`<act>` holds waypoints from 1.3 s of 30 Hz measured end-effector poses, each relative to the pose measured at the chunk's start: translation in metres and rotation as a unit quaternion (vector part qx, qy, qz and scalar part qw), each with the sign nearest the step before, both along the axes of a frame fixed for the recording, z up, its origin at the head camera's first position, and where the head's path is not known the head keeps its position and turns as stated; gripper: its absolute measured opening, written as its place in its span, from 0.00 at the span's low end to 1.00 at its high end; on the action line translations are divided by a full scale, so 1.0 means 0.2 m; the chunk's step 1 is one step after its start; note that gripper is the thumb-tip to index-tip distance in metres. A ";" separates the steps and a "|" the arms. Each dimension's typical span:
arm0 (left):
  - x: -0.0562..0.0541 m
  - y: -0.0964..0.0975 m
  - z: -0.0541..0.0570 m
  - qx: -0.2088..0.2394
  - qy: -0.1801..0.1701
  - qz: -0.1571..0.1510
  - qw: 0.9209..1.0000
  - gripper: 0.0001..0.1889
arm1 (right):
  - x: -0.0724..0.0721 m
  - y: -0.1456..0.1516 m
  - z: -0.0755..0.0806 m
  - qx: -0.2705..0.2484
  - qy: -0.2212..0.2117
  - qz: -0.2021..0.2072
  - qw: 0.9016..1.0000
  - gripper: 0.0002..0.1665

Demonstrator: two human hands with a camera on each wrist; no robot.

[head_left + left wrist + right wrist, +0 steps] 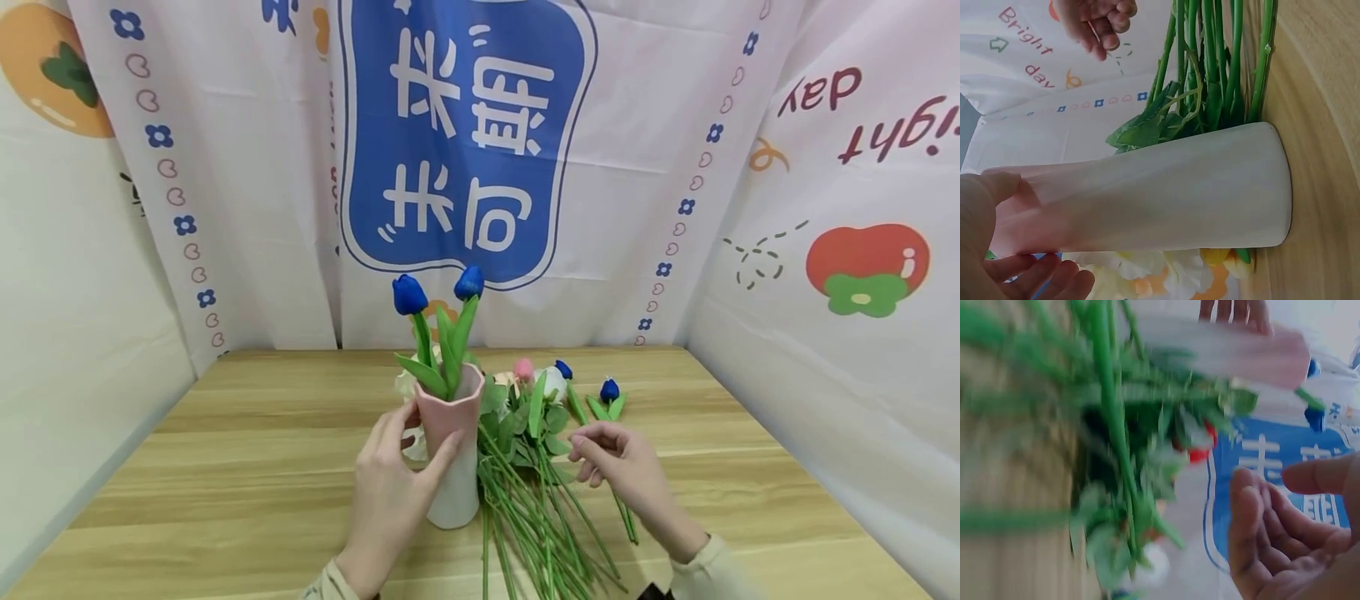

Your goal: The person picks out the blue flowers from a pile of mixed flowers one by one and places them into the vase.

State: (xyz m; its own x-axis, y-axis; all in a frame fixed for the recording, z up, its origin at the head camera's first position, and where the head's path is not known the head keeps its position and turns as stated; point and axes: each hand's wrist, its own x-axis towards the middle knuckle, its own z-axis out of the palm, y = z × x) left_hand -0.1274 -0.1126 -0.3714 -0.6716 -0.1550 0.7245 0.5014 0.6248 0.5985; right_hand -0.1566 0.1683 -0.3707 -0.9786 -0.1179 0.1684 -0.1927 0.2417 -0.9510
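Note:
A tall vase (456,479), pink at the rim and white below, stands upright on the table. Two blue tulips (409,295) with green leaves rise out of its mouth. My left hand (388,479) grips the vase near the top, thumb on one side and fingers on the other; the left wrist view shows that thumb and fingers against the pink part. To the right of the vase, my right hand (622,467) hovers above flower stems, its fingers loosely bent. In the right wrist view there is a gap between thumb and fingers, with nothing held.
A bunch of flowers with long green stems (525,508) lies right of the vase, with pink, white and blue heads. A separate blue tulip (609,389) lies farther right. Pale flowers (1179,272) sit behind the vase. Printed cloth (637,167) surrounds the wooden table (247,475).

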 end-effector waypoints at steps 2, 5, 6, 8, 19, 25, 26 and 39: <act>0.00 0.00 -0.01 0.002 0.003 -0.001 1.000 0.32 | -0.04 0.06 0.00 0.082 0.012 0.000 0.997 0.12; -0.01 0.00 -0.01 -0.003 0.013 -0.001 1.000 0.32 | -0.10 0.16 0.01 0.214 0.033 0.003 0.976 0.11; -0.01 -0.01 -0.01 -0.005 0.016 -0.001 1.000 0.32 | -0.12 0.18 0.00 0.254 0.039 -0.002 0.966 0.10; -0.01 -0.01 -0.02 -0.005 0.022 -0.003 1.000 0.32 | -0.16 0.23 0.00 0.315 0.041 -0.012 0.948 0.10; -0.01 -0.01 -0.03 -0.008 0.045 -0.001 0.999 0.32 | -0.37 0.31 -0.06 0.437 -0.031 -0.019 0.899 0.27; -0.01 0.00 -0.03 -0.013 0.048 0.002 0.999 0.31 | -0.42 0.30 -0.09 0.431 -0.079 0.001 0.899 0.23; -0.01 0.00 -0.03 -0.014 0.047 0.002 0.999 0.31 | -0.42 0.30 -0.10 0.431 -0.086 0.003 0.898 0.23; -0.01 0.00 -0.03 -0.020 0.044 0.009 0.999 0.32 | -0.45 0.31 -0.14 0.408 -0.106 0.024 0.906 0.19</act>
State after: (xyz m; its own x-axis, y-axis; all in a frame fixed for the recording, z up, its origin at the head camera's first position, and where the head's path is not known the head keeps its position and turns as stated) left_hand -0.1287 -0.1124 -0.3770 -0.6025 -0.1365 0.7863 0.5388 0.6572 0.5270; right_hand -0.2456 0.2298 -0.3977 -0.9691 -0.1621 -0.1859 -0.0555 0.8778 -0.4759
